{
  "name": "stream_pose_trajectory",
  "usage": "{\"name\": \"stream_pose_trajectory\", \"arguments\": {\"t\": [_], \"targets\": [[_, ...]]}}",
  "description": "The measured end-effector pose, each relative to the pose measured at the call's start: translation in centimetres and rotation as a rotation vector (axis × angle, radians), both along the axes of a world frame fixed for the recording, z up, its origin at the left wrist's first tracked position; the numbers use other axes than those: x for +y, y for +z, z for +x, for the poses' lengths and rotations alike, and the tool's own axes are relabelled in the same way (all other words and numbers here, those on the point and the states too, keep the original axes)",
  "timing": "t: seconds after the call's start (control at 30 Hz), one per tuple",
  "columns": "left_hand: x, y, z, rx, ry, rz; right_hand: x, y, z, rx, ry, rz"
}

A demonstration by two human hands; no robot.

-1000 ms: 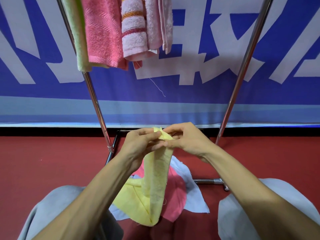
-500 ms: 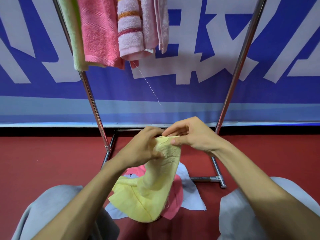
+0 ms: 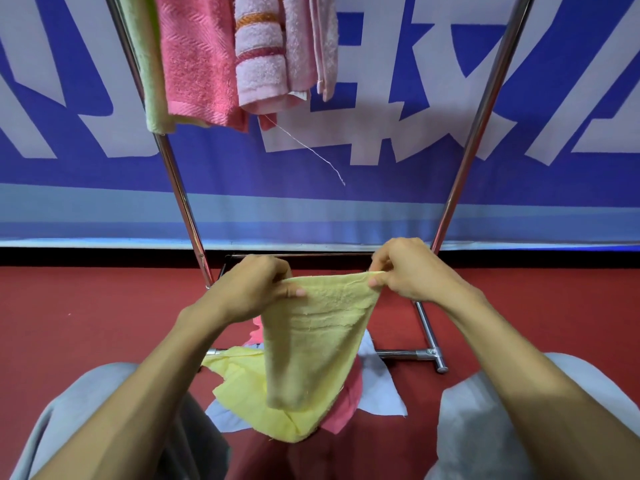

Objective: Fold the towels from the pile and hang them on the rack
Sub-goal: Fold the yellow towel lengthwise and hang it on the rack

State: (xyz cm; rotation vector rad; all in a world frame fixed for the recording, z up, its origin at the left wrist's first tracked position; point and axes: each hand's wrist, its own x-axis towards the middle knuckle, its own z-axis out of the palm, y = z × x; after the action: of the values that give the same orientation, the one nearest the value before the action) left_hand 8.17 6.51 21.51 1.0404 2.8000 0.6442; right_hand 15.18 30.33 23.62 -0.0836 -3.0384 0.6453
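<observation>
Two knees in grey trousers (image 3: 86, 410) frame the bottom corners, with red floor (image 3: 86, 323) between and beyond them. On that strip of floor between the knees lies the pile: a pink towel (image 3: 341, 414) over a pale blue-white cloth (image 3: 384, 393).

Above the pile hangs the yellow towel (image 3: 311, 341), its lower part sagging onto the heap. The left hand (image 3: 252, 289) and right hand (image 3: 412, 271) hold its top edge stretched between them. The fingers of each are curled and pinching a corner.

Just past the hands stands the rack (image 3: 180, 195), its chrome foot bar on the floor and its two uprights spreading upward. Near the floor's far edge runs a blue banner (image 3: 381, 168) with white lettering. At the top, by the left upright, hang a green towel (image 3: 152, 64), a deep pink towel (image 3: 197, 57), a pale pink striped towel (image 3: 263, 53) and a plain pale pink towel (image 3: 325, 43).
</observation>
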Motion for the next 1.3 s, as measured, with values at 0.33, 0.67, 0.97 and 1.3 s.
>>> {"name": "stream_pose_trajectory", "arguments": {"t": [0.33,0.67,0.97,1.3], "targets": [[-0.7,0.5,-0.4,0.045,0.189,0.214,1.0,-0.6,-0.1,0.023,-0.193,-0.245],[-0.5,4.8,0.4,-0.278,0.288,0.71,0.8,3.9,0.1,0.3,-0.235,-0.698],[-0.9,16.8,-0.9,0.104,0.223,0.75,0.8,14.8,-0.9,0.423,-0.104,-0.609],[-1.5,28.7,1.8,0.239,0.143,0.81,-0.6,26.0,0.9,0.653,-0.208,-0.448]]}}
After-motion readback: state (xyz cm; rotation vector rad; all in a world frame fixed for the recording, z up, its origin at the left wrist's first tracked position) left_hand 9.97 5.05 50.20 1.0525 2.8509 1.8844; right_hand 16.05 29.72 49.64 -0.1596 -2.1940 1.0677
